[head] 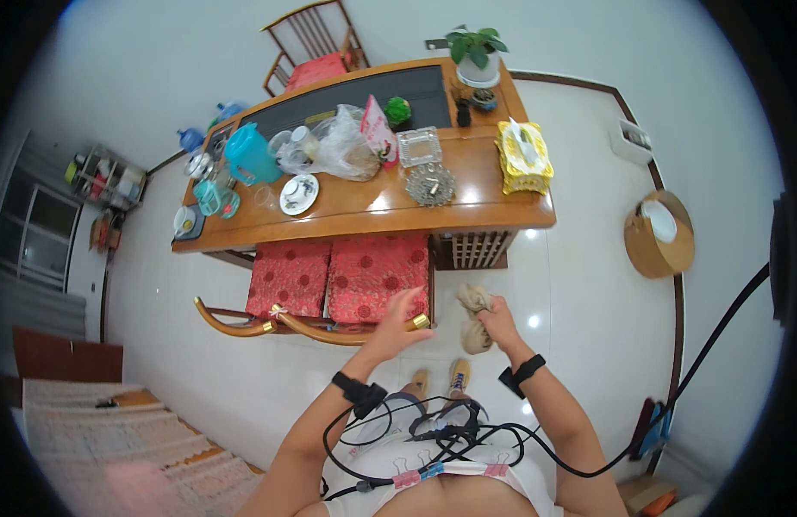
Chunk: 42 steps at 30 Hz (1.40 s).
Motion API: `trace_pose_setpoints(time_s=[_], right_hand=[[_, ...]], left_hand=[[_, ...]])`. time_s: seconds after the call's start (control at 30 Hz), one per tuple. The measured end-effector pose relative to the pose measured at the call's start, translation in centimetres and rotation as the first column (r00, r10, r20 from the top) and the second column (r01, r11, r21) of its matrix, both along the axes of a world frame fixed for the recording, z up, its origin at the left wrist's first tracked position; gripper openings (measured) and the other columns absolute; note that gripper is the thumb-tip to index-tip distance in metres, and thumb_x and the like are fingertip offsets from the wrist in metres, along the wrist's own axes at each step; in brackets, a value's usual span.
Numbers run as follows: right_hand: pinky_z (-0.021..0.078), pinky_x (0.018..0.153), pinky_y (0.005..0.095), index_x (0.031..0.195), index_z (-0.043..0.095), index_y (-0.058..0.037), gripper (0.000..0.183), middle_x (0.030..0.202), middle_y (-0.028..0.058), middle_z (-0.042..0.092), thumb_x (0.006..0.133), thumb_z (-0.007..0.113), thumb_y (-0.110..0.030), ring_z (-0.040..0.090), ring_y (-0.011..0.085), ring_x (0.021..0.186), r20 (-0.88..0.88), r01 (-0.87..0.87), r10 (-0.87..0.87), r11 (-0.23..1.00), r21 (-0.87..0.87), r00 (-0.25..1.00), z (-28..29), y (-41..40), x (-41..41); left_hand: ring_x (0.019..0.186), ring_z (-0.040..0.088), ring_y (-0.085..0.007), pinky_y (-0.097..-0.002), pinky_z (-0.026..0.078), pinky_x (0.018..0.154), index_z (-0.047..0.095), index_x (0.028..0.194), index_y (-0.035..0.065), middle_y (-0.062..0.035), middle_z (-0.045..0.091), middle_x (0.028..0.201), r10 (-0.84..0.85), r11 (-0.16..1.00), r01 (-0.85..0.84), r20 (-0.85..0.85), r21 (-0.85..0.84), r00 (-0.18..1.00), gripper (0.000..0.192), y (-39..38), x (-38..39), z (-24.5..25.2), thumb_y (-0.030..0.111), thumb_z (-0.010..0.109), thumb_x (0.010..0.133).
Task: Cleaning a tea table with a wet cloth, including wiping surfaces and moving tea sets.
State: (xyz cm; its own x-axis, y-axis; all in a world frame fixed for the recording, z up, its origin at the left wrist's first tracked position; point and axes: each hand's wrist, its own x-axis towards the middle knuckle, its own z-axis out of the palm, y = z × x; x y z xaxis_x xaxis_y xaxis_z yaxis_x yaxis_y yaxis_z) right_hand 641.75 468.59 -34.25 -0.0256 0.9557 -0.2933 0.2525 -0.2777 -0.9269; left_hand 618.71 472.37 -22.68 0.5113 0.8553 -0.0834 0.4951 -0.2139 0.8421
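A crumpled beige cloth (476, 337) hangs bunched in my right hand (500, 326), over the white tiled floor to the right of the chairs. My left hand (397, 333) holds nothing; its thumb and fingers are spread. It is just above the curved wooden back rail (327, 333) of a chair, close to the rail's brass-coloured end cap (421, 321); whether it touches the rail, I cannot tell. Red patterned seat cushions (379, 278) lie on the chairs, partly under the edge of the wooden tea table (372, 223).
On the table stand a blue plastic pitcher (249, 155), a lidded bowl (299, 194), a plastic bag (346, 145), glass ashtrays (430, 184), a yellow tissue box (525, 158) and a potted plant (477, 58). A brown bin (660, 236) is at right. Black cables (463, 426) hang before my body.
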Motion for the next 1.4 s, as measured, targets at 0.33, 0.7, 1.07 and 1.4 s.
trace_pose_setpoints(time_s=[0.33,0.7,1.07,1.4], right_hand=[[0.0399,0.08,0.0333,0.125,0.032,-0.0132,0.044,0.116,0.0028,0.045,0.088,0.043,-0.033,0.05,0.0161,0.097,-0.849,-0.407,-0.011,0.874,-0.265,0.529,10.4,9.8,-3.2],[0.0406,0.079,0.0288,0.112,0.045,-0.0074,0.034,0.108,0.0058,0.054,0.083,0.051,-0.025,0.054,0.0166,0.095,-0.405,-0.248,0.06,0.868,-0.43,0.913,7.6,17.3,5.1],[0.0473,0.063,0.0285,0.129,0.021,-0.0087,0.056,0.096,0.0107,0.057,0.084,0.049,-0.026,0.057,0.0167,0.082,-0.282,-0.12,-0.016,0.88,-0.46,0.959,2.3,26.4,4.7],[0.0462,0.043,0.0227,0.131,0.022,-0.0126,0.048,0.084,0.0098,0.056,0.085,0.038,-0.011,0.057,0.0141,0.054,-0.121,-0.145,0.107,0.917,-0.372,0.987,-0.2,29.0,3.2]], left_hand=[[0.102,0.048,-0.0204,-0.0302,0.039,0.086,0.038,0.121,0.0061,-0.011,0.05,0.109,0.233,0.948,-0.175,0.207,-0.266,0.95,0.063,6.9,2.9,-0.8,0.007,0.067,0.064],[0.119,0.03,-0.0322,-0.0367,0.027,0.097,0.033,0.122,0.0007,-0.0191,0.038,0.124,0.795,0.605,-0.722,-0.197,0.337,0.574,0.06,23.6,-8.7,-8.2,0.002,0.056,0.067],[0.124,0.021,-0.0355,-0.0423,0.021,0.1,0.027,0.128,0.003,-0.018,0.03,0.13,0.581,0.813,-0.473,-0.427,0.339,0.693,0.065,25.8,-2.7,-12.2,0.006,0.055,0.069],[0.123,0.023,-0.0341,-0.0417,0.021,0.1,0.031,0.124,0.0029,-0.0182,0.03,0.13,0.484,0.862,-0.402,-0.266,0.31,0.834,0.063,22.5,3.1,-11.5,0.0,0.057,0.066]])
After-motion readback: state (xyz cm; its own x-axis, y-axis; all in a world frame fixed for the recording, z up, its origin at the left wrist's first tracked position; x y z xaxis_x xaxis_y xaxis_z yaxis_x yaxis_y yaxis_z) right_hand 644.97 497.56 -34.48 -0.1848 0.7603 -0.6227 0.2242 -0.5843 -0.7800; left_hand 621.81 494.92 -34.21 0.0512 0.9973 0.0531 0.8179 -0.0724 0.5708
